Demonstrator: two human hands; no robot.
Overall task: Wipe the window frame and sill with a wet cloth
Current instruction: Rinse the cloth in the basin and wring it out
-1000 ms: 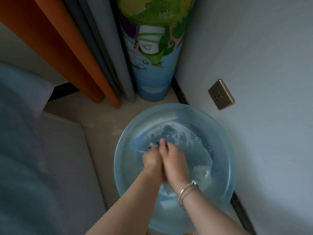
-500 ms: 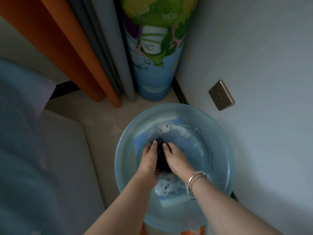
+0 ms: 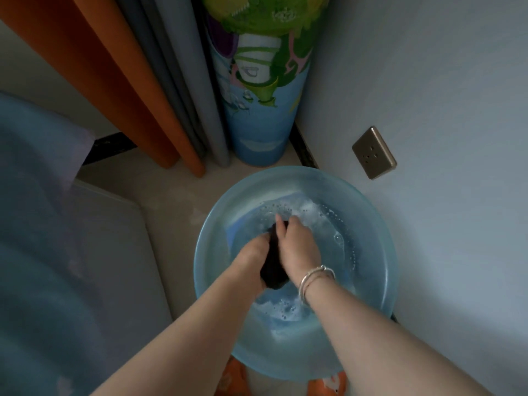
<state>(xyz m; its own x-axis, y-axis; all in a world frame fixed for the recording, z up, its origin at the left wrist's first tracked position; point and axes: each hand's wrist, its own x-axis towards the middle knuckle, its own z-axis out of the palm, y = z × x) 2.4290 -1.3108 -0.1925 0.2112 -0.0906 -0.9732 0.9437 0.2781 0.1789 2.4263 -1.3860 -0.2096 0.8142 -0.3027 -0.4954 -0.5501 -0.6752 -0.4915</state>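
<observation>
A dark wet cloth (image 3: 273,267) is bunched between both my hands over a translucent blue basin (image 3: 380,244) that holds soapy water. My left hand (image 3: 253,258) grips the cloth from the left, its fingers curled round the bundle. My right hand (image 3: 297,247), with silver bangles on the wrist, grips the cloth from the right, fingertips over its far end. The lower end of the cloth hangs out between my wrists. No window frame or sill is in view.
The basin stands on a pale floor against the blue-grey wall, which carries a socket plate (image 3: 373,152). Behind it stand a rolled cartoon-print mat (image 3: 257,104), grey curtains (image 3: 183,90) and an orange curtain (image 3: 120,81). A blue-covered bed (image 3: 51,238) fills the left.
The hands have drawn the cloth up into a tighter dark bundle; more of it now shows between the wrists. The water has foamed and rippled.
</observation>
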